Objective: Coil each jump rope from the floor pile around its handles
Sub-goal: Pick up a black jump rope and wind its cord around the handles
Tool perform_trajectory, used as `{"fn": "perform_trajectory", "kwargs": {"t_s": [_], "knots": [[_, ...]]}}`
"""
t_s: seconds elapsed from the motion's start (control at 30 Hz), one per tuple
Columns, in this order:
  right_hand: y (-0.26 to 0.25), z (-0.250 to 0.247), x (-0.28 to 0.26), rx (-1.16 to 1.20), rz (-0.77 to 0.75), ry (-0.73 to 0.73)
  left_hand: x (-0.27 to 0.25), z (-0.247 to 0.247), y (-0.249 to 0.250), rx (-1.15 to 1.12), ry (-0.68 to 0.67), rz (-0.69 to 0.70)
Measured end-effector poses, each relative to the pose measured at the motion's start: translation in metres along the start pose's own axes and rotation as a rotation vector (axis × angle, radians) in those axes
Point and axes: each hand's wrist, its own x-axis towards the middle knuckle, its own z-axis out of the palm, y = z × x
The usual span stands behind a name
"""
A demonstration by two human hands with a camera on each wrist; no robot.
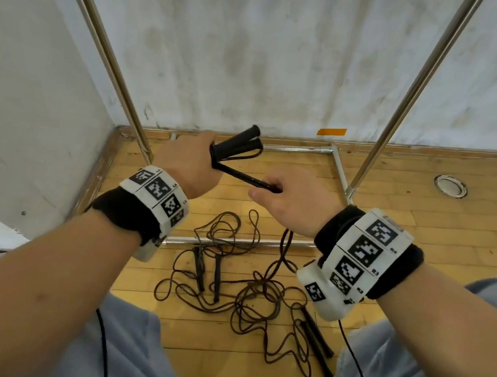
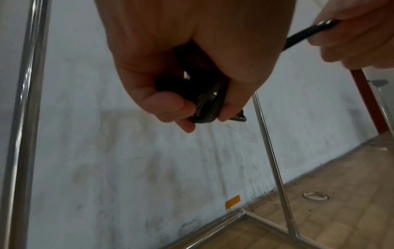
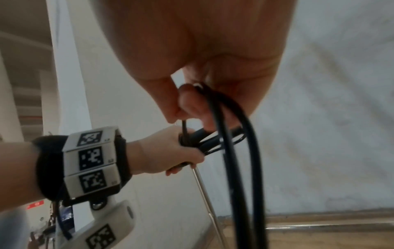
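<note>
My left hand [image 1: 192, 155] grips a pair of black jump rope handles [image 1: 241, 143] side by side, with a few turns of black cord [image 2: 208, 107] wound round them under the fingers. A taut stretch of that cord [image 1: 244, 177] runs to my right hand [image 1: 291, 194], which pinches it. From the right hand the cord [image 3: 232, 151] drops in a loop toward the floor. Below, a tangled pile of dark ropes [image 1: 245, 288] lies on the wooden floor, with two loose handles [image 1: 207, 269] at its left and another pair [image 1: 317, 337] at its right.
A metal rack frame stands around the spot: slanted poles [image 1: 110, 48] [image 1: 413, 90] and floor bars [image 1: 340, 169]. A white wall [image 1: 262, 45] with an orange tape mark [image 1: 331, 132] is behind. A round white floor fitting [image 1: 450, 185] sits far right. My knees flank the pile.
</note>
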Motion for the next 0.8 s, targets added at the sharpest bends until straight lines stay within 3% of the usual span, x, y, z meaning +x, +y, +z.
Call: {"fn": "perform_trajectory", "kwargs": {"t_s": [0.1,0.23,0.47,0.63,0.8], "knots": [[0.002,-0.004,0.001,0.011,-0.029,0.055,-0.007,0.005,-0.001,0.073,-0.025,0.016],[0.0,-0.005,0.008,-0.03,-0.081,0.22,-0.019,0.014,0.015,0.112,-0.048,0.155],[0.019,-0.017,0.02,-0.162,-0.013,0.308,-0.035,0.017,0.034,0.047,-0.072,0.368],[0.033,-0.036,0.028,0.059,0.048,0.234,-0.037,0.003,0.035,-0.138,-0.016,0.499],[0.036,-0.046,0.025,0.329,0.059,0.125,-0.042,-0.009,0.037,-0.285,-0.042,0.517]]}}
